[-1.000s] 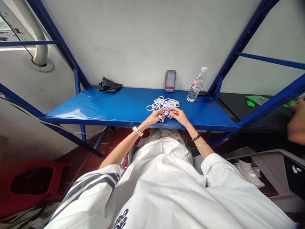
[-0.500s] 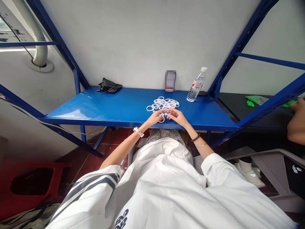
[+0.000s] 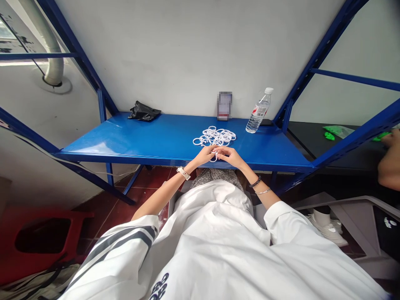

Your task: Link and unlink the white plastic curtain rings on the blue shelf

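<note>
My left hand [image 3: 204,154] and my right hand [image 3: 229,155] meet at the front edge of the blue shelf [image 3: 150,139]. Together they pinch a small white ring [image 3: 214,156] between their fingertips. Just behind the hands lies a loose pile of white rings [image 3: 215,136] on the shelf. A watch sits on my left wrist and bracelets on my right wrist.
A clear water bottle [image 3: 258,111] stands at the back right of the shelf, a small upright card [image 3: 224,105] at the back middle, a crumpled black bag [image 3: 143,111] at the back left. Another person's arm [image 3: 387,164] shows at the right edge. A red stool [image 3: 40,237] stands lower left.
Both hands have drawn slightly closer together and nearer the shelf's front edge, still working the white ring between the fingers. The pile has not moved.
</note>
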A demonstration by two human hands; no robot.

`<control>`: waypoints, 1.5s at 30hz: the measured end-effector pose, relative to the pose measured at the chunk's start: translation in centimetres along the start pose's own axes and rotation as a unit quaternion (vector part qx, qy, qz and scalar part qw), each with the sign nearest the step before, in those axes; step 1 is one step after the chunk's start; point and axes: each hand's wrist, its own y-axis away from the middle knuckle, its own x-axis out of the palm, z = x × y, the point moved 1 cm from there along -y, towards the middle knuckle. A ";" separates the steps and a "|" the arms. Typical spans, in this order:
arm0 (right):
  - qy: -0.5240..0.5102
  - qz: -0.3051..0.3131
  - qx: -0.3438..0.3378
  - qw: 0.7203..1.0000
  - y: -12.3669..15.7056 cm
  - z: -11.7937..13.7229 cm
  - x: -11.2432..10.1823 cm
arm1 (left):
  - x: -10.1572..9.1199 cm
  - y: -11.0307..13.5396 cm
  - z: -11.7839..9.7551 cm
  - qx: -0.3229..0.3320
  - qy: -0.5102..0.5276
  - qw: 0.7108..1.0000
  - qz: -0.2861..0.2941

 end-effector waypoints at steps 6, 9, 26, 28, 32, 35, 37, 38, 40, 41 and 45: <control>-0.007 -0.047 0.004 0.999 -0.1 -0.3 0.1 | 0.0 0.2 -0.5 -0.006 -0.012 1.000 0.015; -0.010 -0.070 0.005 0.997 -0.3 -0.5 -0.3 | -0.1 0.2 -0.6 -0.009 -0.017 1.000 0.008; 0.151 -0.112 -0.008 0.982 0.0 -1.2 -1.0 | -1.6 0.4 -0.2 -0.045 0.198 0.979 -0.030; 0.155 -0.123 -0.014 0.980 0.0 -1.2 -1.0 | -1.6 0.4 -0.2 -0.037 0.204 0.978 -0.023; 0.151 -0.147 -0.024 0.977 0.0 -1.2 -1.1 | -1.4 0.4 -0.1 -0.029 0.206 0.978 -0.010; 0.151 -0.153 -0.026 0.976 0.0 -1.1 -1.1 | -1.4 0.3 0.0 -0.030 0.207 0.978 -0.002; 0.154 -0.153 -0.024 0.976 0.1 -1.1 -1.0 | -1.3 0.3 0.1 -0.030 0.207 0.978 0.005; 0.157 -0.152 -0.023 0.976 0.1 -1.1 -1.0 | -1.3 0.3 0.1 -0.030 0.206 0.978 0.010; 0.161 -0.152 -0.022 0.975 0.1 -1.2 -0.9 | -1.3 0.3 0.0 -0.031 0.201 0.979 0.021; 0.162 -0.152 -0.021 0.975 0.1 -1.2 -0.9 | -1.3 0.4 0.0 -0.032 0.197 0.979 0.026; 0.164 -0.150 -0.021 0.975 0.2 -1.1 -0.9 | -1.2 0.4 0.0 -0.037 0.182 0.982 0.031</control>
